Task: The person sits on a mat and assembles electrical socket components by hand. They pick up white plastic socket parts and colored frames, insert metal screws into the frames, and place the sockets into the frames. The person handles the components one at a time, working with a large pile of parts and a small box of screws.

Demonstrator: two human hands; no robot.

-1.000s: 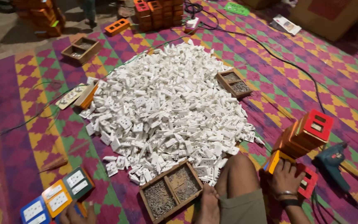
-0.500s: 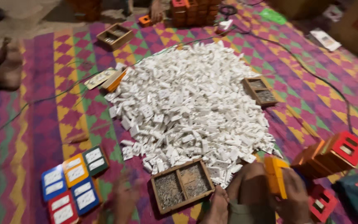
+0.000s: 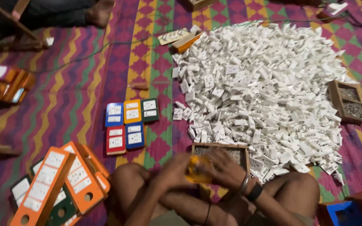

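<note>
Gripping small orange box [image 3: 197,170] between both hands at 6 o'clock, above lap. Left hand [image 3: 173,169] clamping its 9 o'clock side, right hand [image 3: 226,167] its 3 o'clock side, both equally near. Blurring too much for judging long axis. Sitting just 6 o'clock of wooden tray [image 3: 221,149], below white switch pile [image 3: 260,88].

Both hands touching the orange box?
Touching. Head view shows the left hand and right hand wrapped around the orange box, with no visible gap, though blurred.

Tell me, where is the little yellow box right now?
The yellow box is low in the middle of the head view, held between the left hand and right hand, just in front of the wooden tray.
</note>
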